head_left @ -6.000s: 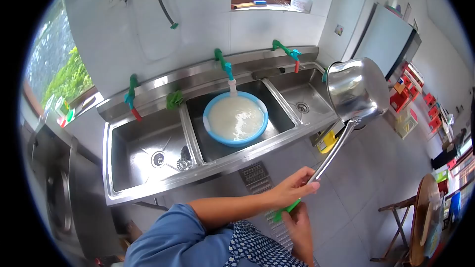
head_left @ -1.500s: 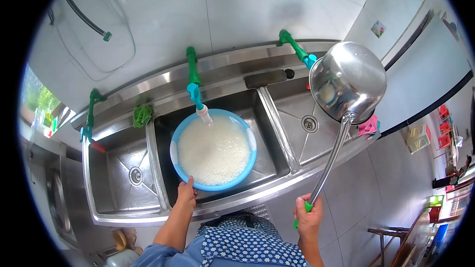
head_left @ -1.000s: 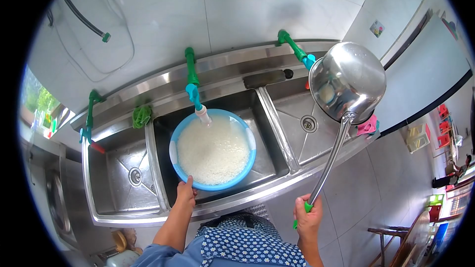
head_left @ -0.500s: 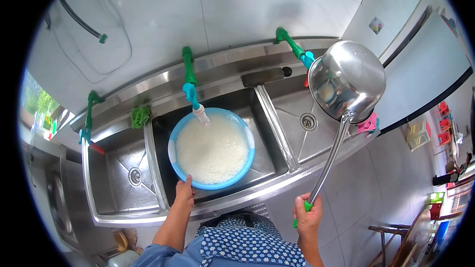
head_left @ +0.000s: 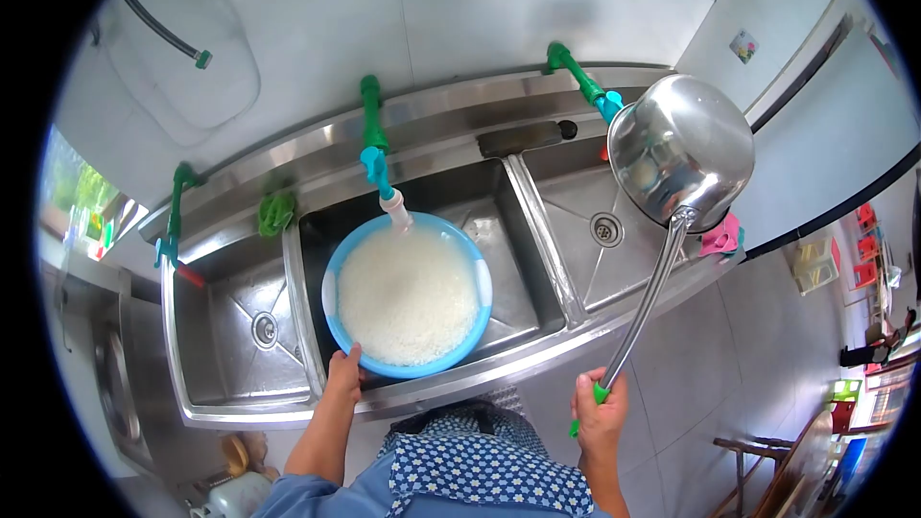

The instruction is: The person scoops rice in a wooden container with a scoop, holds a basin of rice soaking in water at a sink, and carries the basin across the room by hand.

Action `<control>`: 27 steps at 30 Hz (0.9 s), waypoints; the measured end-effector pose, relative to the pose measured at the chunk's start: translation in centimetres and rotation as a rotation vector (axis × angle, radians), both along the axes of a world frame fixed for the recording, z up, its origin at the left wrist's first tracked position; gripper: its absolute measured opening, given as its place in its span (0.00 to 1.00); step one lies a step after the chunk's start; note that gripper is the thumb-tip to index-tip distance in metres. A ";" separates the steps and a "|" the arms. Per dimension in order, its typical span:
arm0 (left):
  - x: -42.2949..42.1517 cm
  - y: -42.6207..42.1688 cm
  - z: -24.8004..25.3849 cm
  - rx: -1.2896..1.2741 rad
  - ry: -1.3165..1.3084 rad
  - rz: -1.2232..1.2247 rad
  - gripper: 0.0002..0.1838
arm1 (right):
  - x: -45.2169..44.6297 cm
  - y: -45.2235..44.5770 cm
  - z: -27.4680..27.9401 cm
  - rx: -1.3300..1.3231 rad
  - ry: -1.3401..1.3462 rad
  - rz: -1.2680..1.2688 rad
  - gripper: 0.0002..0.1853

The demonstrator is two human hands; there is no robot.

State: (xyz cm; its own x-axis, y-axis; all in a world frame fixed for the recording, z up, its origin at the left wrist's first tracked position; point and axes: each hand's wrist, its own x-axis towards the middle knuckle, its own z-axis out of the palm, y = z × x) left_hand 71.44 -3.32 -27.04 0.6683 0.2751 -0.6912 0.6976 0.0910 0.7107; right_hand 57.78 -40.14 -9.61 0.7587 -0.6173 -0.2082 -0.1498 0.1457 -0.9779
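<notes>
A blue basin (head_left: 338,323) of white rice in cloudy water stands in the middle sink under a turquoise tap (head_left: 376,169) with a white nozzle. My left hand (head_left: 346,371) grips the basin's rim at its near left edge, thumb on top. On the right, my right hand (head_left: 602,405) is closed round the green-ended handle of a steel ladle pot (head_left: 683,146). The pot is held up over the right sink, its rounded underside facing me; its inside is hidden.
The steel sink unit (head_left: 460,364) has left and right basins with drains. A green scrubber (head_left: 275,214) lies on the back ledge, a dark bottle-like object (head_left: 523,139) farther right. A pink cloth (head_left: 720,234) sits at the right end. A wooden table (head_left: 815,460) stands lower right.
Over the last second the basin has shifted slightly left and nearer to me with my left hand on its rim. Earlier, both hands were near the pot's handle; my left hand has since gone to the basin.
</notes>
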 end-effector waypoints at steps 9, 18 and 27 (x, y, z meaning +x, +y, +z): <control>0.7 1.1 0.3 0.097 -0.006 -0.030 0.14 | 0.6 0.4 0.0 0.022 0.000 0.039 0.08; 1.0 0.8 1.1 0.131 0.002 -0.034 0.14 | 0.4 0.0 -0.3 0.003 0.031 0.012 0.08; 1.2 0.8 1.3 0.090 -0.006 -0.018 0.13 | 0.4 0.0 0.0 0.028 0.035 0.019 0.08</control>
State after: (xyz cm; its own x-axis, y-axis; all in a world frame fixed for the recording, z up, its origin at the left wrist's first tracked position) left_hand 72.68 -2.54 -25.74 0.6778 0.3237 -0.6602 0.6942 0.0140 0.7196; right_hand 58.15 -40.18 -9.56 0.7622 -0.5962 -0.2519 -0.1872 0.1695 -0.9676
